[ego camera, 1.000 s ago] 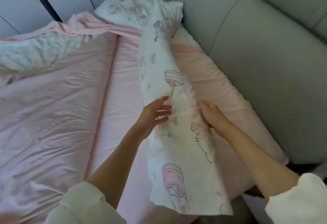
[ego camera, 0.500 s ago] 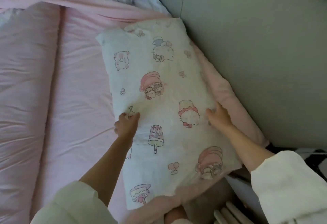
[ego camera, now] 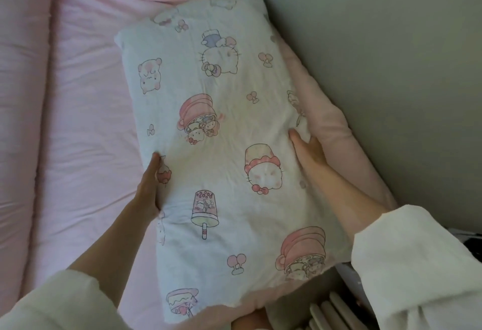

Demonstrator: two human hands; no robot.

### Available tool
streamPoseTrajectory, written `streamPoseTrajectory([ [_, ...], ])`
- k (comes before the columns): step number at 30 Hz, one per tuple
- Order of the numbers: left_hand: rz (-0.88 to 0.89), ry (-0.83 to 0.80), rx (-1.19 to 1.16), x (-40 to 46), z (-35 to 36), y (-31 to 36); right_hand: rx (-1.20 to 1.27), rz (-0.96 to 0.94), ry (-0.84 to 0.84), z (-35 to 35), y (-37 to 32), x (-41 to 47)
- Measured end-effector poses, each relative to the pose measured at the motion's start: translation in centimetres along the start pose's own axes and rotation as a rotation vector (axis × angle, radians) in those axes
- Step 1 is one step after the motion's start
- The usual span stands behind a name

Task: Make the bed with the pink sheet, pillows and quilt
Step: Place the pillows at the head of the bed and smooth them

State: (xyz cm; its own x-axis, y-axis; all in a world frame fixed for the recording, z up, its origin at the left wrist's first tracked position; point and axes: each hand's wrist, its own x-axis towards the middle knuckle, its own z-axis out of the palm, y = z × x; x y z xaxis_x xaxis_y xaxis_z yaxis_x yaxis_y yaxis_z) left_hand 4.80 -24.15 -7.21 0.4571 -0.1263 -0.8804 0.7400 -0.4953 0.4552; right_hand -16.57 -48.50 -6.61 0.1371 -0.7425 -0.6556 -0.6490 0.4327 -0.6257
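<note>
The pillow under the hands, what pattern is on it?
The pillow is white with pink cartoon characters, bows and sweets, seen in the head view.

Head camera looks steeply down, close over the pillow (ego camera: 221,147).

white cartoon-print pillow (ego camera: 224,147) lies flat on pink sheet (ego camera: 86,126), long side along the headboard edge.
</note>
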Motion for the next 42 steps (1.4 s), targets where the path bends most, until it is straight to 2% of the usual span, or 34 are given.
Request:
streamPoseTrajectory([
  [4, 0.013, -0.113, -0.068, -1.6, 1.5, 0.5, -0.122, 0.0, 0.062, -1.7, -3.2, -0.3],
  [9, -0.114, -0.165, -0.106, -4.1, 5.6, 0.2, -0.356, -0.165, 0.181, -6.1, -7.7, 1.0],
  [14, -0.107, -0.13, -0.015, -5.0, 8.5, -0.9, -0.459, -0.146, 0.118, -8.7, -6.3, 2.9],
  [17, -0.072, -0.152, -0.047, -4.8, 8.8, -1.5, -0.517, -0.117, 0.119, -8.7, -4.8, 3.3],
  [25, 0.23, -0.191, -0.004, -5.1, 9.7, -2.2, -0.57, -0.194, 0.362, -8.2, -2.3, 2.8],
  [30, 0.177, -0.208, 0.058, -3.8, 10.6, -1.7, -0.589, -0.1, 0.392, -7.6, -3.8, 3.1],
  [32, 0.084, -0.129, 0.136, -3.5, 11.1, -1.3, -0.72, -0.169, 0.427, -6.6, -3.8, 2.4],
  [34, 0.107, 0.011, 0.264, -4.1, 11.7, -0.9, -0.832, -0.37, 0.433, -5.3, -3.2, 1.1],
  [37, 0.423, 0.298, 0.616, -5.3, 12.6, -0.1, -0.91, -0.593, 0.294, -2.7, -2.0, -1.4],
  [39, 0.634, 0.28, 0.877, -5.4, 12.9, -0.3, -0.967, -0.657, 0.21, -1.1, -0.9, -2.6],
  [42, 0.657, 0.089, 1.102, -4.9, 12.3, -2.4, -1.049, -0.619, 0.179, 0.0, 0.8, -3.3],
])
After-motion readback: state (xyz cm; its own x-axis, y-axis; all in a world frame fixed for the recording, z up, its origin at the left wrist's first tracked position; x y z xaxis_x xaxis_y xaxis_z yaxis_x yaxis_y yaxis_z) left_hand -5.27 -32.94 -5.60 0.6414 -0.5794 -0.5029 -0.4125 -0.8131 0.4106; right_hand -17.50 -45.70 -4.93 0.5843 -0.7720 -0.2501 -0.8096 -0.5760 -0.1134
